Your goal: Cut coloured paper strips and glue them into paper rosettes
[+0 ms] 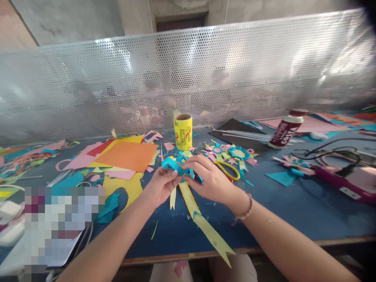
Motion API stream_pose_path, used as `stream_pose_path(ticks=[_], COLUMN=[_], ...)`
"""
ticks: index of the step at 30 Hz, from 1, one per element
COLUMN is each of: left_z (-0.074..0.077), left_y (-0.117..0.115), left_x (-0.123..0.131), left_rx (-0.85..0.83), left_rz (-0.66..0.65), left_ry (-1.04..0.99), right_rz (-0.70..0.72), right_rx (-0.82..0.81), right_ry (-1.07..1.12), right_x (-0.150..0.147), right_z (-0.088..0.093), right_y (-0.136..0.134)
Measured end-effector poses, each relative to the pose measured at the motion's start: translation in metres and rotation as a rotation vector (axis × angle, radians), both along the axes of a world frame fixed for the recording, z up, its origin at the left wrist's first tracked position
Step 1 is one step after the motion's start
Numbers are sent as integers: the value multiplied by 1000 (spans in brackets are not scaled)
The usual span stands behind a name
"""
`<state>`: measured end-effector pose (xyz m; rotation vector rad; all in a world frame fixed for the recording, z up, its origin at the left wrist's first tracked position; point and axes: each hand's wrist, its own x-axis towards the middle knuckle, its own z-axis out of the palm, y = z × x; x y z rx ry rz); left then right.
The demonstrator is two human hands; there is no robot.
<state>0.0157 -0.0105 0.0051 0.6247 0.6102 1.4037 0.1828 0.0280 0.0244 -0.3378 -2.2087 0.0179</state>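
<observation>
The person's left hand pinches a looped blue paper strip between thumb and fingertips, and the right hand has its fingers closed on the same blue piece from the other side — just above the table, near the middle. Below the hands, a long pale-yellow paper tail with a forked end runs toward the person and past the table's front edge. Yellow-handled scissors lie just beside the right hand, partly hidden by it; beyond them is a blue-centred paper flower. A yellow roll stands upright behind the hands. To the left, an orange sheet lies over other coloured papers; to the right are a tilted bottle with a dark-red label and a purple tool near a black cord. A perforated metal panel rises behind the blue table.
</observation>
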Motion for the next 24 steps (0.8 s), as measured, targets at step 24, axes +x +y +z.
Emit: stream_pose_path(ticks=[24], left_z=[2], left_y=[-2], left_x=[4], left_rx=[74], left_rz=[161], left_ry=[203], right_rz=[-30], right_rx=[-322], right_ry=[-52], right_x=[-3], right_z=[0], right_y=[0])
